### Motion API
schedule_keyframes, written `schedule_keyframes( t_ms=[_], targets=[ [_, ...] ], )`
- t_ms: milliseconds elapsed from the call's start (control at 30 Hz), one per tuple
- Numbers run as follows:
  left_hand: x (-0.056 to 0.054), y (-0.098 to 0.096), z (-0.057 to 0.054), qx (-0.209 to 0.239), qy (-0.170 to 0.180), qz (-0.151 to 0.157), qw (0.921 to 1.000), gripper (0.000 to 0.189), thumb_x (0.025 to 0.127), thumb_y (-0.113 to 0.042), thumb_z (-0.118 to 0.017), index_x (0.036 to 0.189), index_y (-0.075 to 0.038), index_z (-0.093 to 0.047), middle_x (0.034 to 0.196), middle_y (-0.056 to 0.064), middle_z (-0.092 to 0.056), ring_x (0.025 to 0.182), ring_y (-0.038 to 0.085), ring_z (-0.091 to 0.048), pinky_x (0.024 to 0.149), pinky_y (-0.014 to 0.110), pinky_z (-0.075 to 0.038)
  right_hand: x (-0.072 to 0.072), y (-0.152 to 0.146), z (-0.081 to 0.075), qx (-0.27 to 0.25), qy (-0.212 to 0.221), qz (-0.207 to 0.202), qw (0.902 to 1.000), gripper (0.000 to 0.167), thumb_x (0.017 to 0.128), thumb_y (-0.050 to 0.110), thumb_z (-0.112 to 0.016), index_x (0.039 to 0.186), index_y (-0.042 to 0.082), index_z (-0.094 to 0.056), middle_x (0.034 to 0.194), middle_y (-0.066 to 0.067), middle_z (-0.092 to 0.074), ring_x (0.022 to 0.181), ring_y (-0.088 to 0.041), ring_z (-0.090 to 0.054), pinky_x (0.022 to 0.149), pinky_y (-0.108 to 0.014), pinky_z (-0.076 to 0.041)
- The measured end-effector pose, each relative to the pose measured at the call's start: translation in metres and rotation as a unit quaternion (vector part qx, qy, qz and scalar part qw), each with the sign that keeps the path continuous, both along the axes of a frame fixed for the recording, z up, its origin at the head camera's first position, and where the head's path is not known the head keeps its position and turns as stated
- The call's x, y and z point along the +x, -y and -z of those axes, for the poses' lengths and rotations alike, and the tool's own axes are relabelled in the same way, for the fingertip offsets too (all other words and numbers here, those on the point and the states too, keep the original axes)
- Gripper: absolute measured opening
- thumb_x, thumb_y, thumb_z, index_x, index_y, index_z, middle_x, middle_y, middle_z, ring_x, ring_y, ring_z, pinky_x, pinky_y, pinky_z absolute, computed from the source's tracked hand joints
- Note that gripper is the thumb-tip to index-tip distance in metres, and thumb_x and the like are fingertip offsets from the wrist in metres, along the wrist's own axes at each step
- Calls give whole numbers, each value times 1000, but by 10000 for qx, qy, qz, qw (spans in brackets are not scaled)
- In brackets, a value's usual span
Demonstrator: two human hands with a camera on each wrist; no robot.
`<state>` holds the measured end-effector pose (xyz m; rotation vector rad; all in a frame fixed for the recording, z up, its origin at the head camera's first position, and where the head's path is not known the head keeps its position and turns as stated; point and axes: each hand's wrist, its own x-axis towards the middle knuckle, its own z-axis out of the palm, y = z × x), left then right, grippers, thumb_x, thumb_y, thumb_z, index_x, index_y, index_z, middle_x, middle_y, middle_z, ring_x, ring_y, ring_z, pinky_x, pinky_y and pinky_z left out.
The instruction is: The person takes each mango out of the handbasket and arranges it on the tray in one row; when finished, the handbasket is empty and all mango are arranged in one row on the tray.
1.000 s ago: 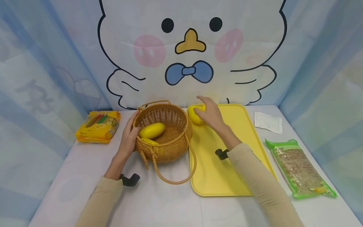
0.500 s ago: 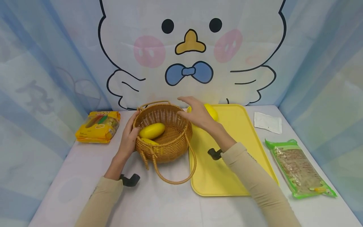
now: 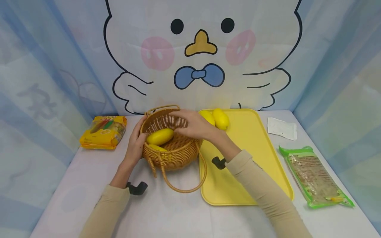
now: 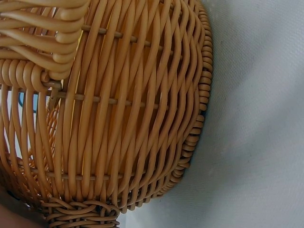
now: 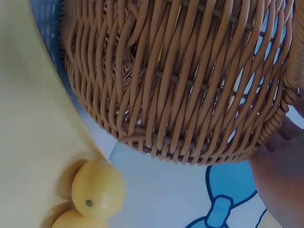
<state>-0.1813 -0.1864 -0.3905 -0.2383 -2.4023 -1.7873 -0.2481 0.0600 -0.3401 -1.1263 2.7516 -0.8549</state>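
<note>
My left hand [image 3: 135, 145] grips the left side of a round wicker basket [image 3: 175, 162], thumb over the rim. Inside lie a yellow oval fruit [image 3: 160, 137] and a second yellow fruit [image 3: 157, 147], partly hidden by the near wall. Reaching over the right rim, my right hand [image 3: 193, 125] has its fingers spread inside the basket, thumb tip right at the first fruit. In the right wrist view, the basket wall hides its fingertips. Two more yellow fruits sit at the back left of the yellow tray [image 3: 238, 158]; one [image 3: 221, 119] lies against the other [image 3: 207, 117].
The basket's looped handle [image 3: 184, 191] hangs forward, its right side close to the tray's left edge. A yellow food packet [image 3: 104, 132] lies at the back left. On the right are a white sachet [image 3: 281, 128] and a green-edged bag [image 3: 315, 177]. Curtains enclose the table.
My right hand has moved left from the tray fruits, over the rim and into the basket, uncovering both fruits on the tray. My left hand has stayed on the basket.
</note>
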Motion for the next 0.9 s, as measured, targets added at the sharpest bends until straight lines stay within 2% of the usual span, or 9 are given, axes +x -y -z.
schedule_keyframes(
  t_ms=[233, 433, 567, 667, 800, 900],
  targets=[
    [1, -1, 0, 5, -23, 35, 10000, 62, 99, -10, -35, 159, -12, -23, 166, 7, -21, 152, 28, -23, 123, 53, -22, 3, 13, 1, 269, 196, -164, 9993, 64, 90, 28, -68, 150, 23, -46, 153, 2, -48, 145, -19, -40, 120, -42, -33],
    [0, -2, 2, 23, 13, 63, 10000, 62, 99, -10, -36, 159, -13, -22, 166, 5, -20, 152, 28, -22, 123, 54, -22, 4, 24, 7, 718, 287, -394, 9962, 64, 92, 29, -68, 151, 26, -44, 155, 3, -45, 146, -19, -38, 121, -39, -31],
    [-8, 2, 13, 64, 2, 40, 10000, 62, 99, -11, -36, 159, -17, -23, 167, 2, -20, 153, 26, -21, 123, 53, -21, 5, 32, 9, 890, 441, -550, 9935, 64, 91, 29, -70, 150, 23, -45, 155, 2, -46, 145, -19, -39, 121, -38, -32],
    [-15, 6, 24, 52, -9, 3, 10000, 62, 100, -12, -36, 159, -24, -23, 166, -4, -21, 153, 22, -22, 124, 51, -21, 6, 36, 9, 998, 600, -605, 9914, 65, 90, 30, -71, 149, 23, -46, 153, 3, -48, 142, -18, -44, 118, -38, -36],
    [-18, 9, 30, 32, -63, -28, 10000, 61, 100, -15, -36, 158, -31, -24, 165, -9, -21, 152, 19, -23, 124, 51, -22, 6, 41, 9, 1266, 837, -634, 9864, 66, 89, 30, -73, 149, 26, -47, 150, 3, -52, 135, -18, -50, 114, -38, -41],
    [-18, 10, 31, 20, -86, -33, 10000, 61, 100, -16, -36, 158, -32, -24, 165, -10, -20, 152, 20, -22, 124, 52, -22, 6, 44, 10, 1527, 1032, -692, 9804, 64, 89, 30, -72, 149, 26, -48, 147, 1, -55, 132, -19, -53, 111, -39, -44]
  ],
)
